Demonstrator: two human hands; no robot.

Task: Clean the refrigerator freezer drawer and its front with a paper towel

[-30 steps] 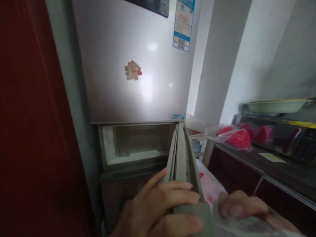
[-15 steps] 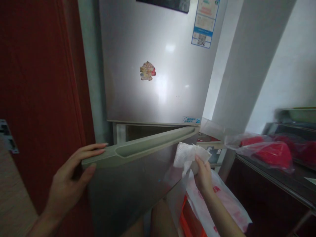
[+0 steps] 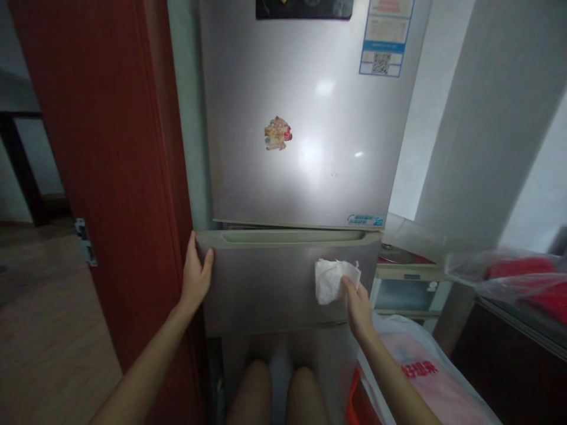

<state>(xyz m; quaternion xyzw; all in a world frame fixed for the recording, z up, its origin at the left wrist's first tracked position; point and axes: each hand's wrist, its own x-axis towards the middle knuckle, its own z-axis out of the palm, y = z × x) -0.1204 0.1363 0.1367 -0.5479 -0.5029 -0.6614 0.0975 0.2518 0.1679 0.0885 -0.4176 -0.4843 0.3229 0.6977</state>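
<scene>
1. White tissue (image 3: 332,282): located against or just in front of the right part of the middle drawer front (image 3: 266,289); exact contact cannot be told.
2. Right hand (image 3: 358,304): pinches the tissue's right side between thumb and fingers; forearm rises from the lower right.
3. Left hand (image 3: 196,277): set at the front's upper left edge, thumb on the face, fingers along the side; clamping force cannot be told. Forearm rises from the lower left.
4. Refrigerator (image 3: 305,118): the middle front stands nearly flush below the upper door; its interior is hidden.
5. White plastic bag (image 3: 425,366): beside an orange-red container (image 3: 357,401), lower right; contents unclear.
6. Clear plastic bag (image 3: 469,268): holds red items (image 3: 522,268).
</scene>
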